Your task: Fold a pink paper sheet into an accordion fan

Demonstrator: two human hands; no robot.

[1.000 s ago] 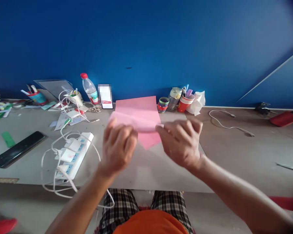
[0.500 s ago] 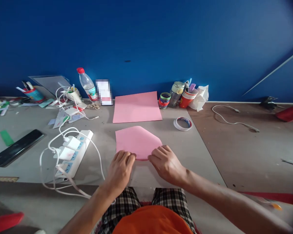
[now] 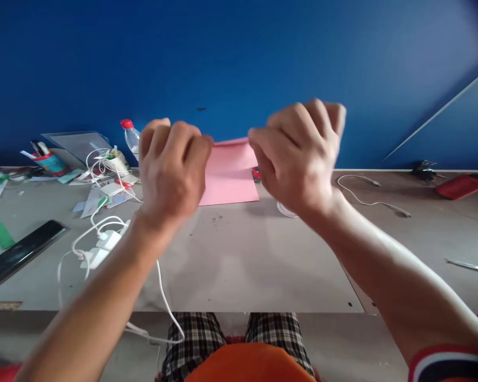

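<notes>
Both hands are raised above the desk with fingers curled in. My left hand [image 3: 175, 164] pinches one end of a folded pink paper [image 3: 233, 150], and my right hand [image 3: 302, 151] grips the other end. The edge of that paper runs nearly level between my thumbs, and my fists cover most of it. Behind and below it, a second pink sheet [image 3: 229, 192] lies flat on the desk, partly covered. A white tape roll [image 3: 286, 210] shows in part beside my right wrist.
White chargers [image 3: 108, 241] with looping cables sit on the left, near a black phone [image 3: 24, 252]. A red-capped bottle [image 3: 130, 139] and a pen cup [image 3: 50, 162] stand along the blue wall. To the right are a white cable [image 3: 366, 199] and scissors [image 3: 472, 266].
Both hands have risen from the desk's front, lifting the folded pink paper up with them. The second sheet stays on the desk. The view has shifted slightly.
</notes>
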